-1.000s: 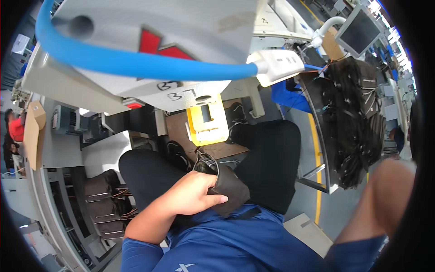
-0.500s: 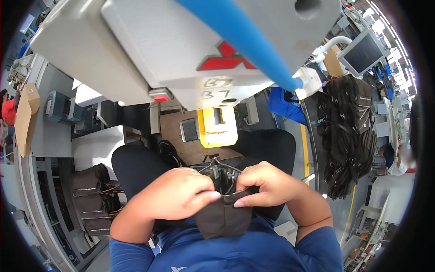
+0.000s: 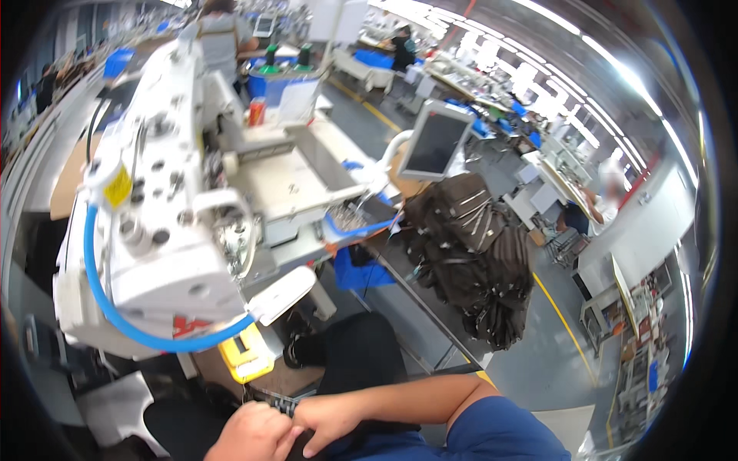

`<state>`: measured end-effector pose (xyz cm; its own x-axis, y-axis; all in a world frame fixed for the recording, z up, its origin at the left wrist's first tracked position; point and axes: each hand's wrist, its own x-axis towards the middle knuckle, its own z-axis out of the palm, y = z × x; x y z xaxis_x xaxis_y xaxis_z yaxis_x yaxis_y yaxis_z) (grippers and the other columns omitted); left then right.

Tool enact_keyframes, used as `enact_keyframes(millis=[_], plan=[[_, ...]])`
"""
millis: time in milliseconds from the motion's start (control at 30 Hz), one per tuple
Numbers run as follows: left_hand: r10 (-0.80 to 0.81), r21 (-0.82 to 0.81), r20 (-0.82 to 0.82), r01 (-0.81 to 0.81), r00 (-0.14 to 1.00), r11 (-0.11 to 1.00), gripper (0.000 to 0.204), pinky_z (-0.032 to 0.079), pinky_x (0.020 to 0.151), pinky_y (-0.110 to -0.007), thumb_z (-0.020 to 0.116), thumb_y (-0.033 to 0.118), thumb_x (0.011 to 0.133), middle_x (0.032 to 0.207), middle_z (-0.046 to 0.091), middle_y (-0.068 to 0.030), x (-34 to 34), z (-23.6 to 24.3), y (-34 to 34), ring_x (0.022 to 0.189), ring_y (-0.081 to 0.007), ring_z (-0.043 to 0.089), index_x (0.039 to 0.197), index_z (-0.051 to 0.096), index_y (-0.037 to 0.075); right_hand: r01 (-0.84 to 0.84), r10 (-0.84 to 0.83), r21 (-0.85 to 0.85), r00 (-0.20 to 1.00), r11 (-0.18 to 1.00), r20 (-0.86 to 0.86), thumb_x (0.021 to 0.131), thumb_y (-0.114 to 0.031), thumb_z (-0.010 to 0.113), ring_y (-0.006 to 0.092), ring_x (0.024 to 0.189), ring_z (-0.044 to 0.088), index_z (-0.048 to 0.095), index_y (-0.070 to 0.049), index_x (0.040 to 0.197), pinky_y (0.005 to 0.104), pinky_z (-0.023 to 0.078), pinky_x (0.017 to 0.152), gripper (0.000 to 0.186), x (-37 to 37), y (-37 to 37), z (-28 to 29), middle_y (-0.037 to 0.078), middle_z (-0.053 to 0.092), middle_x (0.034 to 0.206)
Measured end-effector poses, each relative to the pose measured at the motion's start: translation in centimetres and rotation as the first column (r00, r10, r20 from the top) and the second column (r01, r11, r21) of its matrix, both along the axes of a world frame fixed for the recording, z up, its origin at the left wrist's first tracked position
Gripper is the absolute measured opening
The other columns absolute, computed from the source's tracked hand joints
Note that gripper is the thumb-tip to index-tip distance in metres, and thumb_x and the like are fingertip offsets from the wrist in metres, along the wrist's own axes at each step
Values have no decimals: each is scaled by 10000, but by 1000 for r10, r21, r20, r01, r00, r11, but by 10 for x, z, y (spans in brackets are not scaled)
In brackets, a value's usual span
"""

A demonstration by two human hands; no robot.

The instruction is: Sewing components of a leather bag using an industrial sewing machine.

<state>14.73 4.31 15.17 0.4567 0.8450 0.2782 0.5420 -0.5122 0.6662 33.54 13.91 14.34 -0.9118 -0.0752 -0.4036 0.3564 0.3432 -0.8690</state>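
At the lower edge, my left hand [image 3: 250, 430] and my right hand [image 3: 330, 419] are close together, fingers curled on a dark fabric pouch [image 3: 277, 401] in my lap, mostly hidden by them. Just beyond it hangs a yellow slotted plate [image 3: 246, 361] beneath a large white sewing machine [image 3: 138, 253]. A blue hose [image 3: 123, 315] curves across the machine's front to a white fitting [image 3: 280, 296].
A monitor [image 3: 432, 140] on an arm and a blue tray of small metal parts [image 3: 346, 219] adjoin the machine. A heap of dark bags [image 3: 469, 269] lies to the right. Co-workers [image 3: 403, 50] work at benches farther back, others at the far right and top left.
A second ago my right hand was away from the pouch; by half a second ago it had joined the left on it. The view has since tilted up toward the machine top and room.
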Motion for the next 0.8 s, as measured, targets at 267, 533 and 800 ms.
enact_keyframes(millis=[267, 533, 800], plan=[[52, 23, -37, -51, 998, 998, 148, 494, 737, -485, 691, 145, 857, 783, 611, -193, 9, 14, -8, 777, -407, 607, 801, 630, 23, 14, -21, -63, 993, 998, -118, 851, -281, 782, 318, 1046, 669, 707, -102, 1281, 412, 493, 977, 472, 0, -8, 4, 171, 722, 1172], [61, 14, 2, -61, 998, 998, 148, 503, 730, -465, 712, 144, 852, 805, 630, -186, 8, 11, -8, 780, -394, 622, 815, 639, 21, -13, 13, -4, 999, 1000, 38, 828, -249, 802, 326, 1137, 631, 694, -79, 1279, 412, 471, 1029, 494, -1, -3, 22, 198, 685, 1251], [-202, -75, 800, 428, 565, 900, 713, 469, 1026, -451, 503, 572, 1008, 1250, 646, -269, 3, 61, 27, 1183, -399, 631, 1257, 623, -85, 214, -212, -55, 835, 975, -508, 904, -362, 748, 269, 701, 625, 654, 23, 890, 397, 492, 648, 397, 3, -14, -30, 173, 643, 749]])
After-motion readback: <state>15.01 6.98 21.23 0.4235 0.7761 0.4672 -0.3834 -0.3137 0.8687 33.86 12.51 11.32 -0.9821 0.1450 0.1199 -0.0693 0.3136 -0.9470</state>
